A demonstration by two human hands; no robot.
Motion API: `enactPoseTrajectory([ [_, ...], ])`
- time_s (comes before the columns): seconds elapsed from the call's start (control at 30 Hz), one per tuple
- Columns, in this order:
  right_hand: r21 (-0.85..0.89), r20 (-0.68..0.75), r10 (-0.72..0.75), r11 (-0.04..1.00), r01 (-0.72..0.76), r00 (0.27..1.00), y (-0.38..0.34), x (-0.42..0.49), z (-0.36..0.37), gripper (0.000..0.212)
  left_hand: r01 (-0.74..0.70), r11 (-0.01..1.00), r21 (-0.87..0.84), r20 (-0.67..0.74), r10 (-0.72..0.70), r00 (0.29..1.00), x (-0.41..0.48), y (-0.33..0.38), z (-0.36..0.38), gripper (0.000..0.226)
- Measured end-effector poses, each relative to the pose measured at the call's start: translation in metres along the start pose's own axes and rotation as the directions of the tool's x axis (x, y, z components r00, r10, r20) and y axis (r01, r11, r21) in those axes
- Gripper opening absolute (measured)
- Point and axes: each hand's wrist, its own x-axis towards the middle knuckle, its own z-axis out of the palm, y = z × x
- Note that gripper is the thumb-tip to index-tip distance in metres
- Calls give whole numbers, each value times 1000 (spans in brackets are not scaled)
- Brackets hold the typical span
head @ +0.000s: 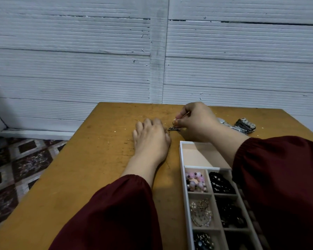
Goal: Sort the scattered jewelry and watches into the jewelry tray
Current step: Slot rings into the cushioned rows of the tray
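Note:
On the wooden table (101, 159) my right hand (197, 121) pinches a small gold ring (175, 121) just above a dark small piece of jewelry (173, 129) lying on the table. My left hand (151, 139) rests flat on the table beside it, its fingertips touching that dark piece. The white jewelry tray (182, 159) stands at the right front. Its far compartment holds nothing. Nearer compartments hold pink beads (196, 181), black beads (221, 184) and pearl chains (201, 213). Silver metal watches (244, 126) lie behind my right wrist, partly hidden.
A grey panelled wall (152, 51) stands right behind the table's far edge. A patterned carpet (22, 168) covers the floor to the left. My dark red sleeves (278, 186) hang over the tray's right side and hide it.

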Motion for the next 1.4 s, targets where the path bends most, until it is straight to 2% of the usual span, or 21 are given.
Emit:
enactPoseTrajectory([
  [0.13, -26, -3, -14, 1000, 14, 1000, 1, -8, -6, 20, -84, 996, -41, -29, 83, 996, -4, -2, -1, 20],
  [0.33, 21, -8, 1, 1000, -1, 1000, 5, -24, -19, 21, -104, 981, -164, -100, 88, 991, -13, -4, -6, 11],
  [0.43, 82, -25, -8, 997, 10, 1000, 4, -39, -29, 22, -116, 943, -312, -174, 63, 983, -23, -2, -14, 7],
  [0.53, 157, -51, -22, 987, 30, 998, 1, -60, -43, 21, -171, 882, -438, -233, 72, 970, -38, 4, -23, 13],
  [0.77, 452, -66, 39, 892, -6, 997, 12, -122, -91, 15, -262, 763, -591, -314, 82, 946, -90, 31, -41, 15],
  [0.93, 645, -104, 126, 763, -30, 987, 30, -167, -111, 13, -236, 721, -651, -252, 88, 964, -122, 49, -45, 22],
  [1.17, 784, -124, 235, 619, -50, 964, 46, -213, -114, 12, -253, 712, -655, -218, 142, 966, -148, 73, -40, 20],
  [1.4, 720, -186, 268, 692, -55, 945, 61, -225, -110, 17, -253, 722, -644, -179, 179, 967, -159, 92, -34, 17],
])
